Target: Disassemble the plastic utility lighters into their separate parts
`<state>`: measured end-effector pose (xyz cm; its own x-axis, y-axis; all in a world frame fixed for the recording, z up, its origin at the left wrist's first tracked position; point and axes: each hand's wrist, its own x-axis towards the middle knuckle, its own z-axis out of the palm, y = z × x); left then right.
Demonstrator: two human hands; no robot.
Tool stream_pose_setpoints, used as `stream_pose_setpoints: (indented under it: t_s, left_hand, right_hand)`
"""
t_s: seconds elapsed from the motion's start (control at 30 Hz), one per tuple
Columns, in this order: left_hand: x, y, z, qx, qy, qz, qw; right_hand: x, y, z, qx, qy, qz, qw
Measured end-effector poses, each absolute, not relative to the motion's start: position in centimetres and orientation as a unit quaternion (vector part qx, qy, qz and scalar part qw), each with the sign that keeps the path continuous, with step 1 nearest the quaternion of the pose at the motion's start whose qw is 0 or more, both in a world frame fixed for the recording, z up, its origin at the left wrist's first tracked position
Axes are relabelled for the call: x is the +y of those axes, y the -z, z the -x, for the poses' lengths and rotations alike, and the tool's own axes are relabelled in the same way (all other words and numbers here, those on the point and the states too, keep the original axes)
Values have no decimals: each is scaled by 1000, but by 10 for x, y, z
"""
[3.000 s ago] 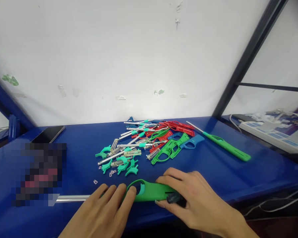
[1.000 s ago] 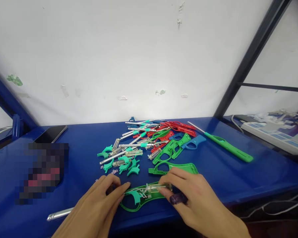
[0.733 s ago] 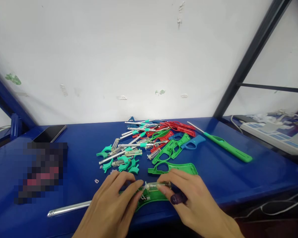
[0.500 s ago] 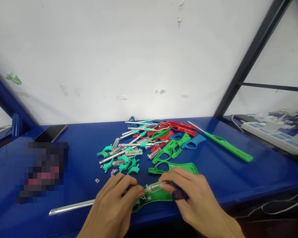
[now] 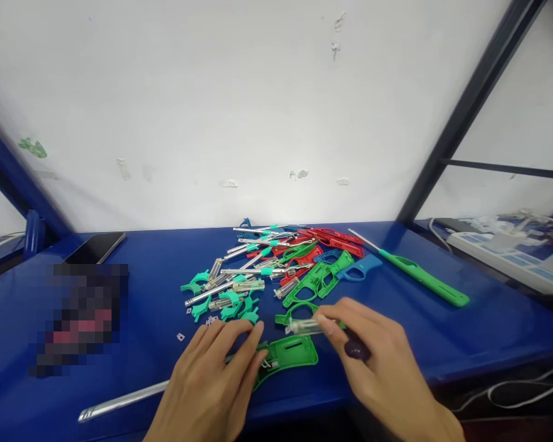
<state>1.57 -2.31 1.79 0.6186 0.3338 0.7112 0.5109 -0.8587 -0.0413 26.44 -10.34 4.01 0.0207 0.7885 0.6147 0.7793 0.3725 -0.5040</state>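
Note:
My left hand (image 5: 212,368) is closed over a green lighter shell half (image 5: 297,351), holding it near the table's front edge. A silver lighter tube (image 5: 120,401) sticks out to the left from under that hand. Small dark parts and a white wire show in the shell beside my fingertips. Between thumb and fingers, my right hand (image 5: 378,356) pinches a clear fuel tank (image 5: 304,326), a little blurred, raised up and right of the shell. A dark rounded handle end (image 5: 357,350) is also tucked in my right palm. Behind the tank lies another green shell half (image 5: 283,319), partly hidden.
Farther back lies a pile of red shell halves (image 5: 336,238), silver tubes and clear tanks. Teal trigger pieces (image 5: 196,282) are to its left. An assembled green lighter (image 5: 424,276) lies right, a phone (image 5: 96,247) left. A white power strip (image 5: 511,252) stands far right.
My right hand has lifted the clear tank away from the shell, up and to the right. The shell's wide end is now uncovered. The silver tube's tip has dipped down and left.

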Motion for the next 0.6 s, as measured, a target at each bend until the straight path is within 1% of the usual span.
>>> stream_pose_setpoints:
  t_s: [0.07,0.23,0.4,0.6]
  left_hand:
    - [-24,-20,-17,-233,385,884,127]
    - [-26,-25,-16,-207,414,885,52]
    - [-26,-25,-14,-222,416,879,71]
    - [-24,-21,-10,-206,397,891,79]
  right_hand:
    - [-102,-43,-256,-716,-43,553,424]
    - [-97,-50,-241,-731,-93,542,404]
    - [-93,-54,-238,-738,-117,547,377]
    - [-89,-54,-238,-739,-137,547,368]
